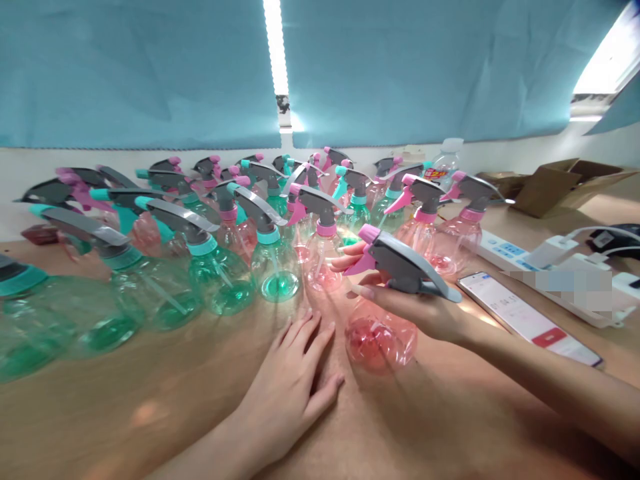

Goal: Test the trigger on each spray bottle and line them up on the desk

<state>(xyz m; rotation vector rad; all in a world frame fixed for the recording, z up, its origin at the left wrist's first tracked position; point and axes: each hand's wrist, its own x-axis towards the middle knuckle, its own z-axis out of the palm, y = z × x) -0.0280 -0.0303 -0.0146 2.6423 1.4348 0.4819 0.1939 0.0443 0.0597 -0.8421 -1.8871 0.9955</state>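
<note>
A pink spray bottle [381, 341] with a grey and pink trigger head stands upright on the tabletop. Around its neck, just under the trigger head, my right hand [425, 310] is closed, with fingers behind and thumb in front. My left hand [300, 373] lies flat on the table to the left of that bottle, fingers spread and holding nothing. Just beyond my hands are another pink spray bottle [324, 267] and a green spray bottle [276, 273], both upright. The neck of the held bottle is hidden by my right hand.
Several more green spray bottles [220, 283] and pink ones [457, 243] fill the table's back and left. To the right lie a phone [525, 317], a white power strip [505, 253] with chargers, and an open cardboard box [555, 190]. Blue cloth [150, 73] hangs behind.
</note>
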